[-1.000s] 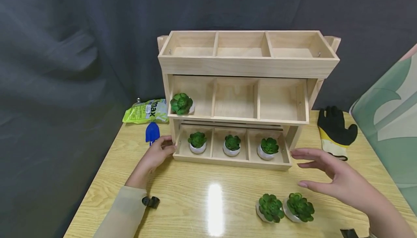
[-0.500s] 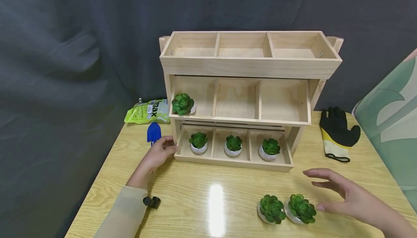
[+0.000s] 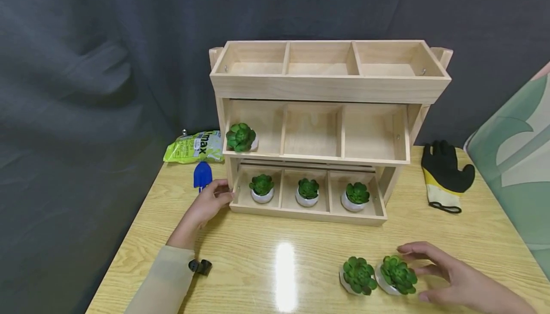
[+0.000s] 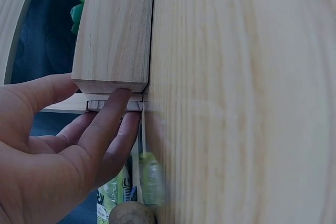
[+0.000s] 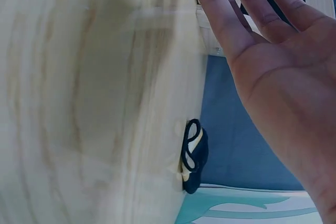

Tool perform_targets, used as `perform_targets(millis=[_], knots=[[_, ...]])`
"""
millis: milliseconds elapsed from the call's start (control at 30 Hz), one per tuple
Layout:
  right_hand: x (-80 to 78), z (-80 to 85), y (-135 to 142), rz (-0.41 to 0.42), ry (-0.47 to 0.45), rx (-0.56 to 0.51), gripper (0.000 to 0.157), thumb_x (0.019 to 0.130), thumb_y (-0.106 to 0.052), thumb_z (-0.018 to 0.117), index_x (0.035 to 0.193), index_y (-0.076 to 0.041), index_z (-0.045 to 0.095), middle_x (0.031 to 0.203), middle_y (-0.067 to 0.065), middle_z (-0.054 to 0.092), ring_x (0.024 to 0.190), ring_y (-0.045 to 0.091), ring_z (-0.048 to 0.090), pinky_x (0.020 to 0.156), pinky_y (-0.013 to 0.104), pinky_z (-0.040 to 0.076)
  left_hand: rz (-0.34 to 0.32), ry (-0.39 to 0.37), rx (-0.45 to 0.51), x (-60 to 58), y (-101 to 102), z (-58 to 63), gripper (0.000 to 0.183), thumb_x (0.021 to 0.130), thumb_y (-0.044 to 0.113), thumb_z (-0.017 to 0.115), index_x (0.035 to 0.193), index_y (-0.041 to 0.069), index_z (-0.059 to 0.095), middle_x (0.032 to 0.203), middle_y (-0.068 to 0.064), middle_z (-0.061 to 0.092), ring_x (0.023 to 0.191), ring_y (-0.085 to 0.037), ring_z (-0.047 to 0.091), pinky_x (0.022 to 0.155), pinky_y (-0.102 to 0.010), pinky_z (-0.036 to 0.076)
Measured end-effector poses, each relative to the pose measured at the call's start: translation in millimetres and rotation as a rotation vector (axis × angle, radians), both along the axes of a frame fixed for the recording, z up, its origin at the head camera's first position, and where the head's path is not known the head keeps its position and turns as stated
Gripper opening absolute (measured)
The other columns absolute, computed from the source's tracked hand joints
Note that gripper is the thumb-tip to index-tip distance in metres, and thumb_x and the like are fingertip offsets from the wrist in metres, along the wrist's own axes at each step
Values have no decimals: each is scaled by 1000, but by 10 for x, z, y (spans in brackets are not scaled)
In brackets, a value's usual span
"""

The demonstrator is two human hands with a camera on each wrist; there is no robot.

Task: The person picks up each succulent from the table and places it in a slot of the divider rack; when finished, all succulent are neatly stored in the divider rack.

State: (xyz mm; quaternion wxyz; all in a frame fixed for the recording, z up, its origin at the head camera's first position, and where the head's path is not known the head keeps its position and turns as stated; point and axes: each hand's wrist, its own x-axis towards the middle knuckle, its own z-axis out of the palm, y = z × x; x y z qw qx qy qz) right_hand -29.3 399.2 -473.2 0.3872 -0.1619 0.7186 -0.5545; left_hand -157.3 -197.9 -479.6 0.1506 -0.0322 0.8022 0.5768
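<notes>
"Dark cloth [image 3: 129,42] hangs behind the wooden table [image 3: 223,266]. How far along?"

"Four are housed, I'd judge: three potted succulents [image 3: 308,191] in the bottom tray [image 3: 305,214] of the rack [image 3: 326,88] at 12 o'clock, and a fourth succulent [image 3: 240,137] in the middle tier's 9 o'clock compartment [image 3: 267,123]. Left over: two succulents [image 3: 359,276] on the table at 5 o'clock."

"And the hands?"

"Right hand [image 3: 451,278], at 4 o'clock: thumb and fingers spread beside the outer plant [image 3: 398,275], contact unclear. Left hand [image 3: 208,205], at 8: against the tray's end; I can't tell whether it pinches."

"What differs from half a second ago?"

"Right hand is closer to the outer plant; the plants sit as they did."
</notes>
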Motion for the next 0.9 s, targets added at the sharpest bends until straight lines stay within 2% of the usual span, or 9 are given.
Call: perform_targets(millis=[267, 400, 467, 533, 667, 733, 767, 833, 900], knots=[[57, -81, -40, 12, 108, 48, 74, 102, 1, 64, 164, -3, 25, 150, -37, 44, 128, -12, 51, 95, 16, 53, -6, -2, -9, 8, -5, 11, 55, 109, 14, 60, 158, -2, 40, 155, -27, 48, 144, -45, 53, 114, -52, 56], [53, -123, -54, 11, 81, 69, 76, 101, -2, 67, 165, -5, 25, 147, -39, 44, 125, -12, 51, 91, 15, 51, -3, -7, -4, 1, -4, 11, 54, 109, 14, 60, 157, -1, 40, 155, -27, 48, 145, -44, 53, 114, -52, 56], [54, -128, -67, 6, 64, 103, 78, 100, -4, 69, 165, -8, 26, 148, -35, 45, 124, -12, 51, 90, 15, 50, -9, -4, -4, 1, -2, 13, 54, 109, 13, 60, 158, -2, 39, 155, -27, 48, 145, -44, 53, 114, -52, 56], [56, -128, -89, 5, 58, 157, 80, 100, -8, 72, 165, -10, 26, 153, -22, 44, 122, -13, 50, 89, 15, 49, -7, -5, -5, 0, 1, 13, 54, 109, 13, 60, 158, -2, 39, 155, -27, 48, 145, -45, 53, 115, -52, 56], [71, -109, -155, 3, 88, 270, 84, 97, -15, 77, 164, -11, 27, 160, 17, 39, 115, -18, 46, 101, 44, 58, -3, -9, -6, -1, 1, 6, 55, 109, 12, 60, 157, -2, 40, 155, -27, 48, 145, -44, 53, 115, -52, 56], [78, -99, -185, 4, 111, 306, 85, 96, -17, 79, 163, -10, 27, 159, 28, 36, 113, -21, 42, 100, 53, 58, -2, -10, -7, -2, 2, 2, 55, 109, 13, 61, 157, -2, 40, 154, -27, 49, 144, -44, 53, 114, -52, 56], [80, -96, -196, 1, 122, 313, 85, 96, -17, 80, 162, -10, 28, 158, 29, 36, 112, -22, 42, 100, 53, 58, -3, -11, -7, -2, 1, 2, 55, 109, 13, 61, 157, -1, 40, 154, -27, 49, 144, -44, 53, 114, -52, 56], [81, -91, -214, 5, 152, 309, 84, 95, -16, 80, 162, -8, 29, 157, 30, 36, 113, -22, 41, 98, 35, 58, -7, -9, -5, -3, -2, 2, 54, 109, 12, 60, 157, -2, 40, 154, -27, 49, 145, -44, 53, 114, -52, 56], [83, -85, -232, 7, 186, 296, 83, 94, -16, 80, 161, -8, 31, 155, 29, 39, 114, -21, 41, 91, 18, 52, -9, -5, -4, -5, -4, 1, 54, 109, 12, 60, 157, -2, 40, 154, -27, 48, 144, -45, 53, 114, -52, 56]])
